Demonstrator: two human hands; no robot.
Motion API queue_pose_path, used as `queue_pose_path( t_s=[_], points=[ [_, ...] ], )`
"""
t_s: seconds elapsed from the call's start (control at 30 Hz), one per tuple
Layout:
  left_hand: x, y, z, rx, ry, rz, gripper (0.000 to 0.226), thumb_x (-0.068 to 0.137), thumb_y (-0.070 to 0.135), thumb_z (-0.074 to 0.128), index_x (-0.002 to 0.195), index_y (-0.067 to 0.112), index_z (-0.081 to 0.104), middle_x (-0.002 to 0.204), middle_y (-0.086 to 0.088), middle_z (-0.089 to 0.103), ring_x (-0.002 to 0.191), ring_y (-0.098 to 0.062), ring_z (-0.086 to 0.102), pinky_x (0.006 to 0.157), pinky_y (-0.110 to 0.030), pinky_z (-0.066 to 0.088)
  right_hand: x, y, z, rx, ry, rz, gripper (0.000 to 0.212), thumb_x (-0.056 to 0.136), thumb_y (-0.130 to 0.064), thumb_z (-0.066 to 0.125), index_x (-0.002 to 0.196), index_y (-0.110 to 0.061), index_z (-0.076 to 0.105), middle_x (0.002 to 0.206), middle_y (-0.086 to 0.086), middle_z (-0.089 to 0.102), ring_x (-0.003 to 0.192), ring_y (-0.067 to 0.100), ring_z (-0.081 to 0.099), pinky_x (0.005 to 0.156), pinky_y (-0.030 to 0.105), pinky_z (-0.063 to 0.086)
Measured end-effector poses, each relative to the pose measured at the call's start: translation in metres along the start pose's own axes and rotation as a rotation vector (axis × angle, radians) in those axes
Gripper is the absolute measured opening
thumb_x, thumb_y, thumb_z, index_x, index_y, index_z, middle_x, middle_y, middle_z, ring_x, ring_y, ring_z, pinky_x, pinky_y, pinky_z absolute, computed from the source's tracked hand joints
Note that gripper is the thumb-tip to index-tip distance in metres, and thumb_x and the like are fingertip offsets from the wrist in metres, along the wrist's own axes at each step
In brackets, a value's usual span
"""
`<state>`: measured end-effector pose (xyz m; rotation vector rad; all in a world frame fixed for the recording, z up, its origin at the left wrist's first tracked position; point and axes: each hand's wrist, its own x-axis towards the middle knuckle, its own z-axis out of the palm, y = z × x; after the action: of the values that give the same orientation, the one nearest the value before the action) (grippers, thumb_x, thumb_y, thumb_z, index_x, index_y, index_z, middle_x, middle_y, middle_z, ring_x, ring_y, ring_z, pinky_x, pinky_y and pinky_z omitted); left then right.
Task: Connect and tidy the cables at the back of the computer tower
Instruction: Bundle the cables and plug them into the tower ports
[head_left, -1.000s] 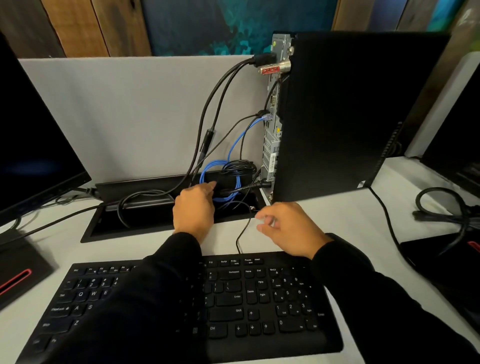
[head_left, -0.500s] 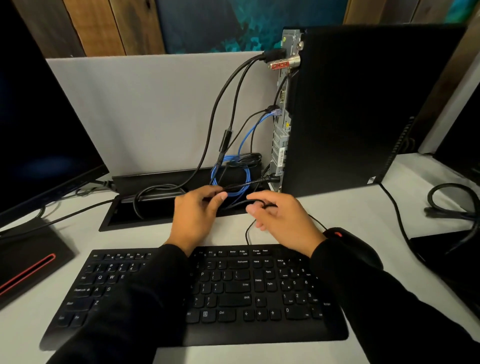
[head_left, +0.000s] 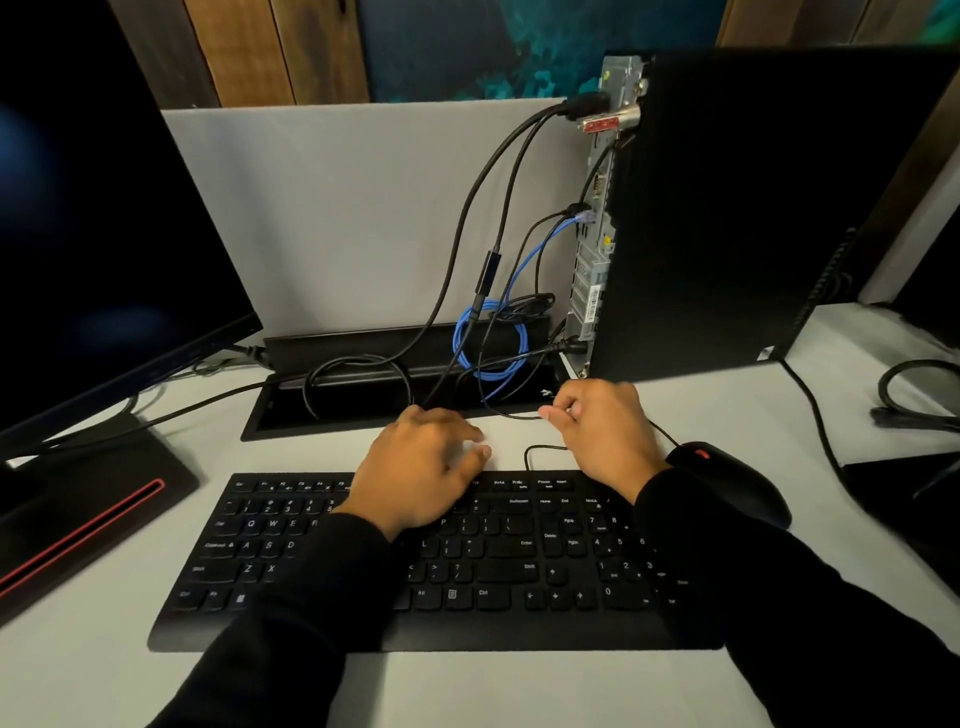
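A hard tug on the thin black cable (head_left: 511, 414) risked unseating plugs at the back of the computer tower (head_left: 727, 208), since the leads tangled around the blue coil (head_left: 485, 340) just beside it. The right hand (head_left: 597, 431) pinched that cable between curled fingers (head_left: 553, 413) in front of the tower. The left hand (head_left: 421, 462) hung relaxed, holding nothing.
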<state>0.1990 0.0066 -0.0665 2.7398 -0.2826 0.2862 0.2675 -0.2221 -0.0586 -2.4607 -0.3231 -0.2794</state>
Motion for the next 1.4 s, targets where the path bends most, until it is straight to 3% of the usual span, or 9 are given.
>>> queue_pose_path(
  t_s=[0.07, 0.13, 0.27, 0.57, 1.2, 1.4],
  points=[
    [0.001, 0.001, 0.001, -0.028, 0.005, -0.038, 0.032, 0.099, 0.051, 0.052, 0.121, 0.036, 0.069, 0.128, 0.017, 0.061, 0.115, -0.015, 0.056, 0.096, -0.035, 0.047, -0.001, -0.002, 0.003, 0.015, -0.041, -0.045, 0.018, 0.095, -0.03, 0.073, 0.079, -0.021, 0.071, 0.059, -0.006, 0.061, 0.061, 0.011, 0.061, 0.071, 0.03, 0.056],
    [0.001, 0.0, 0.0, -0.071, -0.006, -0.07, 0.029, 0.097, 0.049, 0.054, 0.12, 0.037, 0.069, 0.127, 0.019, 0.06, 0.113, -0.013, 0.06, 0.093, -0.035, 0.05, -0.003, -0.004, 0.003, 0.0, -0.098, -0.105, 0.011, 0.097, -0.02, 0.069, 0.09, -0.022, 0.076, 0.074, -0.005, 0.069, 0.072, 0.012, 0.065, 0.073, 0.028, 0.054],
    [0.006, -0.001, -0.002, -0.137, -0.043, -0.168, 0.027, 0.094, 0.046, 0.06, 0.119, 0.041, 0.069, 0.131, 0.02, 0.056, 0.115, -0.013, 0.059, 0.095, -0.037, 0.049, -0.005, -0.006, 0.002, -0.058, -0.12, -0.158, 0.023, 0.099, -0.015, 0.059, 0.109, -0.02, 0.078, 0.1, 0.001, 0.07, 0.093, 0.015, 0.064, 0.087, 0.026, 0.051],
    [0.007, -0.002, 0.001, -0.128, -0.037, -0.225, 0.029, 0.093, 0.048, 0.06, 0.12, 0.042, 0.067, 0.13, 0.018, 0.054, 0.115, -0.014, 0.058, 0.095, -0.039, 0.049, -0.008, -0.005, 0.004, -0.084, -0.121, -0.142, 0.023, 0.097, -0.024, 0.056, 0.103, -0.024, 0.078, 0.092, -0.003, 0.062, 0.087, 0.017, 0.062, 0.08, 0.043, 0.058],
    [0.003, 0.001, -0.001, -0.137, -0.022, -0.246, 0.026, 0.092, 0.047, 0.06, 0.116, 0.042, 0.068, 0.126, 0.019, 0.056, 0.107, -0.014, 0.06, 0.091, -0.036, 0.048, -0.009, -0.007, 0.004, -0.098, -0.146, -0.101, 0.03, 0.099, -0.034, 0.057, 0.124, -0.025, 0.072, 0.105, -0.001, 0.061, 0.099, 0.019, 0.063, 0.087, 0.041, 0.057],
    [0.004, 0.002, 0.0, -0.124, -0.018, -0.245, 0.025, 0.092, 0.047, 0.06, 0.115, 0.043, 0.068, 0.124, 0.019, 0.056, 0.105, -0.013, 0.06, 0.09, -0.035, 0.048, -0.011, -0.009, 0.002, -0.182, -0.071, -0.152, 0.041, 0.1, -0.034, 0.059, 0.137, -0.016, 0.065, 0.128, 0.001, 0.057, 0.122, 0.02, 0.053, 0.101, 0.038, 0.05]
  ],
)
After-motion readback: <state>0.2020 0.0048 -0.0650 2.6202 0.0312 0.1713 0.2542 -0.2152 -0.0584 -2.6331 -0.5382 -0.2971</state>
